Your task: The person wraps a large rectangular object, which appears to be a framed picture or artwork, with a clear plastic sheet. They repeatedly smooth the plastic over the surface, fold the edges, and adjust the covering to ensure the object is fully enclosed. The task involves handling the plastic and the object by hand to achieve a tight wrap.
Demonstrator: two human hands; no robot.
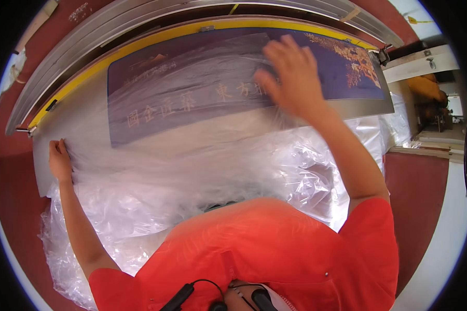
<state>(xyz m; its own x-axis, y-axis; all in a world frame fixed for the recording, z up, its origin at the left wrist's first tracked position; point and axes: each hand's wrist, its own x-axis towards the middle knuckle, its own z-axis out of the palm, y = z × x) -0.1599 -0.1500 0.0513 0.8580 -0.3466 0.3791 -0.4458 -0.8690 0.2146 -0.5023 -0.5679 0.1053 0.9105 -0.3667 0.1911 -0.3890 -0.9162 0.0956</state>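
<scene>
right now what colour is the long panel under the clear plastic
Dark blue-purple panel with pale lettering and an orange-gold pattern at its right end; head view.
</scene>
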